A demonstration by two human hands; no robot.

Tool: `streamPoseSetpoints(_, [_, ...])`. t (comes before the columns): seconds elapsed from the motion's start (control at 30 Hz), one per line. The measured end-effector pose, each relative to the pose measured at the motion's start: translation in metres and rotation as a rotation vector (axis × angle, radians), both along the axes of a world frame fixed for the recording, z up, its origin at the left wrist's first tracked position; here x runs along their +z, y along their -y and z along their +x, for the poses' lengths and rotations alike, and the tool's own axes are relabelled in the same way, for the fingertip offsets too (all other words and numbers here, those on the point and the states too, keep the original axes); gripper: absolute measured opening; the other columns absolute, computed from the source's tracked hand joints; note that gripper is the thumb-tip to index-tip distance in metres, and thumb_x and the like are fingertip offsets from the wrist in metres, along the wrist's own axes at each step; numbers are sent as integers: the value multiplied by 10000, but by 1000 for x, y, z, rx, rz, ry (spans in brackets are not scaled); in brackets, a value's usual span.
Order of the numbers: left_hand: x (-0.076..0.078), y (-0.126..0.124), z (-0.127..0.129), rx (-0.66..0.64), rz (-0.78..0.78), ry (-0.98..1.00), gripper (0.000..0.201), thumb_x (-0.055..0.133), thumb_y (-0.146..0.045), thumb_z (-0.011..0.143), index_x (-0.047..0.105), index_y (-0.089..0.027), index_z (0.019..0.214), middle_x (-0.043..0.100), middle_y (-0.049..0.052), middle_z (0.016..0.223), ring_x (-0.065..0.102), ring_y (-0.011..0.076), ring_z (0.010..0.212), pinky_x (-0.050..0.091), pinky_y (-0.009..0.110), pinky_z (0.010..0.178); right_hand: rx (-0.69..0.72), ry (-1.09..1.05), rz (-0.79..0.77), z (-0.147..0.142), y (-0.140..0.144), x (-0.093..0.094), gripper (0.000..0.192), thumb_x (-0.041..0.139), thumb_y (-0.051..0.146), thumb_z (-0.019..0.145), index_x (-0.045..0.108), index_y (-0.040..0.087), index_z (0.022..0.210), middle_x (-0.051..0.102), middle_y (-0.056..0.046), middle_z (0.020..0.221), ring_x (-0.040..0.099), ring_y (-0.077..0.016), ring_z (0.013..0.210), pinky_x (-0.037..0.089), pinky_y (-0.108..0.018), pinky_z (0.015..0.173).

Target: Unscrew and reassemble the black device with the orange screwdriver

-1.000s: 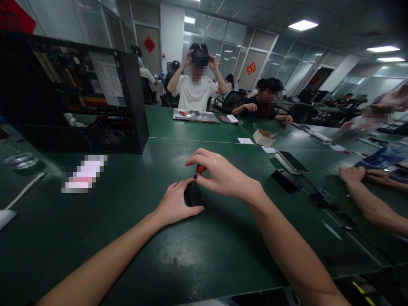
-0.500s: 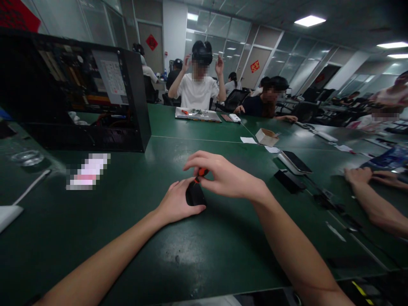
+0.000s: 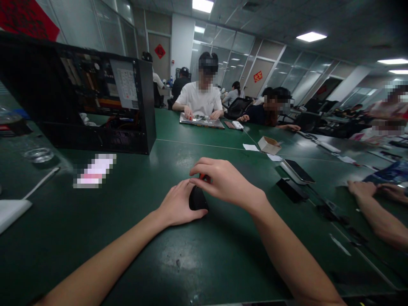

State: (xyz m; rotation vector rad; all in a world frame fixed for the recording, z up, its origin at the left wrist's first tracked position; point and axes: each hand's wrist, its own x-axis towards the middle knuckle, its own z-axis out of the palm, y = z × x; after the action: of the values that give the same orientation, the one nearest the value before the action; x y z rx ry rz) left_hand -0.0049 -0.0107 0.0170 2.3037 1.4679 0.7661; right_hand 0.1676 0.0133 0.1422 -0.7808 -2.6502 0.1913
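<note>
My left hand (image 3: pixel 177 206) is wrapped around a small black object (image 3: pixel 197 199) that rests on the green table (image 3: pixel 134 250). My right hand (image 3: pixel 225 182) sits just above it, fingertips pinched on a small screwdriver with an orange handle (image 3: pixel 204 177). The screwdriver points down into the top of the black object; its tip is hidden by my fingers.
An open black computer case (image 3: pixel 95 106) stands at the back left. A glass dish (image 3: pixel 40 155) and a white cable (image 3: pixel 41 183) lie to the left. Phones and black parts (image 3: pixel 296 170) lie to the right, beside another person's forearm (image 3: pixel 379 216). People sit across the table.
My right hand has lowered slightly onto the black object, covering more of the screwdriver. The view has tilted a little. The person opposite has dropped both hands to the table.
</note>
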Motion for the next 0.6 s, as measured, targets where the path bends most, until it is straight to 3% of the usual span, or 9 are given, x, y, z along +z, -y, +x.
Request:
streamPoseSetpoints(0.17, [-1,1,-2,1,53,-33,740,801,-537,677,542,-207,1286,612,137,1334,576,404,1234,473,556,1027,88,-25,-49,-2,4,2,382,536,31,862,637,168,1204,608,-115,1262,608,-203,1105,496,-326,904])
streamPoseSetpoints(0.37, [-2,-1,-5,-25,79,2,646,784,-478,705,562,-221,1254,655,126,1285,612,391,1194,469,545,1028,3,30,1,-1,1,3,198,554,185,955,676,174,1111,655,-88,1115,642,-185,919,502,-315,806])
streamPoseSetpoints(0.5, [-6,-4,-7,-34,80,-5,642,783,-459,705,555,-230,1260,669,118,1256,631,389,1153,483,551,999,91,14,-44,3,0,7,281,533,49,893,665,164,1112,616,-97,1234,627,-182,1071,492,-286,910])
streamPoseSetpoints(0.6, [-11,-5,-8,-27,106,-28,679,784,-471,704,548,-231,1294,663,128,1269,625,393,1161,475,568,1001,93,52,-54,6,1,9,256,559,89,906,661,172,1125,623,-90,1221,633,-180,1049,497,-279,886])
